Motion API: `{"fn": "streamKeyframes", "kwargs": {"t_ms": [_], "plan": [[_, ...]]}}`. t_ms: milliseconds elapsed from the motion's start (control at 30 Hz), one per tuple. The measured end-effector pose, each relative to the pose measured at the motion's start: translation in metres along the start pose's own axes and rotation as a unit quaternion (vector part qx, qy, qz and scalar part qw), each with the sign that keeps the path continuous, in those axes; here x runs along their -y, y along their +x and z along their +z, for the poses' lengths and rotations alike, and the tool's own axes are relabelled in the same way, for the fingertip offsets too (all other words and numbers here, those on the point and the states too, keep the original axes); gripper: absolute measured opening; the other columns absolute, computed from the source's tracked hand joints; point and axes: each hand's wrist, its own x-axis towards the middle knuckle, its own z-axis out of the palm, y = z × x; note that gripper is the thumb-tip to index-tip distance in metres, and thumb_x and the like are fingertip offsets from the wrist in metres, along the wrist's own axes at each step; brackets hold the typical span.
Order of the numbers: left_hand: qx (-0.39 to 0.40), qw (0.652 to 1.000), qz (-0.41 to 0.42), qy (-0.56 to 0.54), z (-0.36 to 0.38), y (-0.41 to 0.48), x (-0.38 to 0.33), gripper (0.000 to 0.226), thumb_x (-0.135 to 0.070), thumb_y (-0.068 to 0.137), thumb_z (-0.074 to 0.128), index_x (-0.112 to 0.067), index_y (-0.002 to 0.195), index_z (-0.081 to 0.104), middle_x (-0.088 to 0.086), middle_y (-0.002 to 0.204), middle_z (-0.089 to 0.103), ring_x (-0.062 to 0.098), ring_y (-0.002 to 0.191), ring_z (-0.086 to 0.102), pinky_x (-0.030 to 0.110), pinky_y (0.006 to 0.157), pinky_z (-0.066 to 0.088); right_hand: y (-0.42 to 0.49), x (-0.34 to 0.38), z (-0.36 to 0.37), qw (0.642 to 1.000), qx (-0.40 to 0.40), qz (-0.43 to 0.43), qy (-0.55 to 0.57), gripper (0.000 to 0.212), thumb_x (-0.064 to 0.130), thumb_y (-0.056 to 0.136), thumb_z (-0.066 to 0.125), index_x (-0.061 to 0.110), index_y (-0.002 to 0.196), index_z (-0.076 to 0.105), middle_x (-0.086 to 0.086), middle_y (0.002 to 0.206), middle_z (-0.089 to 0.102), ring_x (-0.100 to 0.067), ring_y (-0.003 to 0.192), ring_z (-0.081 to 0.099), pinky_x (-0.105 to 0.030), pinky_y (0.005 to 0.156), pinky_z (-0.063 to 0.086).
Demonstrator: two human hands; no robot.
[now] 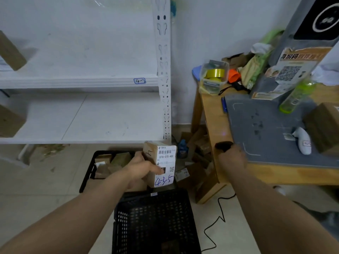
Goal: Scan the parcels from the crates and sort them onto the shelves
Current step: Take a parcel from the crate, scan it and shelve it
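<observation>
Your left hand (141, 167) grips the parcel (162, 162), thumb on its label. At three o'clock, your right hand (233, 158) clutches the scanner (224, 145).

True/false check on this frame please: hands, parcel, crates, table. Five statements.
1. The left hand holds a parcel marked 4-3-5. True.
2. The right hand is empty. False: it grips a black device.
3. The nearest crate is white. False: it is black.
4. A green bottle sits on the table. True.
5. The parcel lies on the shelf. False: it is held in the hand, off the shelf.
</observation>
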Motion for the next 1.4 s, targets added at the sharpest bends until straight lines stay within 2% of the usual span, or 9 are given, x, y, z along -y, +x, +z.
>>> {"fn": "streamKeyframes", "kwargs": {"t_ms": [233, 333, 433, 600, 667, 767, 967, 1233, 1400], "plan": [[-0.005, 1.000, -0.019, 0.021, 0.014, 0.008, 0.014, 0.082, -0.005, 0.063, 0.090, -0.019, 0.130, 0.045, 0.001, 0.117, 0.070, 0.026, 0.111, 0.064, 0.049, 0.094, 0.056, 0.032, -0.023, 0.012, 0.996, 0.073, 0.030, 0.028, 0.071, 0.010, 0.097, 0.056, 0.000, 0.155, 0.016, -0.021, 0.136, 0.050, -0.040, 0.120, 0.054, -0.042, 0.085, 0.048], [-0.018, 0.999, -0.030, 0.000, 0.012, 0.010, 0.021, 0.087, -0.007, 0.061, 0.090, -0.018, 0.134, 0.044, 0.002, 0.117, 0.071, 0.027, 0.107, 0.067, 0.044, 0.079, 0.062, 0.037, -0.031, 0.017, 0.993, 0.089, 0.044, 0.060, 0.050, 0.004, 0.096, 0.054, 0.000, 0.143, 0.037, -0.023, 0.128, 0.054, -0.041, 0.112, 0.057, -0.043, 0.089, 0.050], [-0.052, 0.997, -0.039, -0.029, 0.006, 0.010, 0.025, 0.082, -0.006, 0.060, 0.090, -0.018, 0.129, 0.047, 0.003, 0.115, 0.072, 0.028, 0.105, 0.067, 0.045, 0.082, 0.060, 0.028, -0.029, 0.020, 0.972, 0.182, 0.075, 0.128, 0.020, -0.003, 0.089, 0.060, -0.001, 0.109, 0.059, -0.021, 0.109, 0.062, -0.033, 0.084, 0.060, -0.046, 0.080, 0.056], [-0.103, 0.992, -0.041, -0.063, -0.019, 0.008, 0.026, 0.063, -0.007, 0.060, 0.090, -0.009, 0.117, 0.063, 0.006, 0.106, 0.077, 0.027, 0.097, 0.073, 0.048, 0.090, 0.060, -0.025, 0.002, 0.019, 0.912, 0.334, 0.066, 0.227, 0.059, -0.016, 0.080, 0.056, 0.016, 0.129, 0.051, -0.021, 0.112, 0.061, -0.035, 0.090, 0.063, -0.042, 0.071, 0.056], [-0.139, 0.986, -0.045, -0.078, -0.032, 0.006, 0.026, 0.066, -0.010, 0.059, 0.092, -0.004, 0.117, 0.060, 0.009, 0.102, 0.077, 0.028, 0.092, 0.074, 0.046, 0.086, 0.061, -0.052, 0.019, 0.014, 0.894, 0.368, 0.015, 0.255, 0.062, -0.017, 0.075, 0.057, 0.019, 0.124, 0.052, -0.018, 0.112, 0.064, -0.034, 0.094, 0.063, -0.044, 0.075, 0.053], [-0.181, 0.978, -0.026, -0.101, -0.045, -0.004, 0.022, 0.036, 0.000, 0.068, 0.086, -0.006, 0.098, 0.066, 0.013, 0.099, 0.077, 0.031, 0.089, 0.074, 0.044, 0.082, 0.061, -0.087, 0.042, 0.007, 0.856, 0.413, -0.051, 0.305, 0.054, -0.013, 0.080, 0.063, 0.016, 0.125, 0.057, -0.017, 0.085, 0.061, -0.027, 0.073, 0.060, -0.038, 0.064, 0.050], [-0.225, 0.968, -0.008, -0.108, -0.065, -0.015, 0.031, 0.046, -0.002, 0.068, 0.087, -0.017, 0.084, 0.047, 0.012, 0.094, 0.069, 0.035, 0.092, 0.070, 0.052, 0.083, 0.061, -0.134, 0.068, -0.002, 0.853, 0.405, -0.127, 0.303, 0.021, 0.017, 0.092, 0.072, 0.007, 0.109, 0.065, -0.004, 0.073, 0.058, -0.017, 0.062, 0.057, -0.031, 0.060, 0.051], [-0.203, 0.973, -0.026, -0.109, -0.105, 0.043, 0.092, 0.107, -0.030, 0.019, 0.093, -0.008, 0.118, 0.059, 0.010, 0.101, 0.076, 0.030, 0.080, 0.076, 0.044, 0.061, 0.063, -0.155, 0.075, 0.003, 0.859, 0.395, -0.167, 0.280, 0.015, 0.020, 0.090, 0.075, 0.009, 0.096, 0.068, -0.005, 0.071, 0.059, -0.019, 0.063, 0.057, -0.032, 0.061, 0.051], [-0.190, 0.974, -0.014, -0.121, -0.088, -0.015, 0.063, 0.093, -0.016, 0.047, 0.094, -0.004, 0.125, 0.046, 0.014, 0.101, 0.074, 0.032, 0.085, 0.074, 0.044, 0.071, 0.063, -0.166, 0.073, 0.006, 0.860, 0.392, -0.165, 0.282, 0.024, 0.020, 0.091, 0.074, 0.003, 0.107, 0.068, -0.006, 0.072, 0.060, -0.020, 0.064, 0.057, -0.033, 0.063, 0.052]]}}
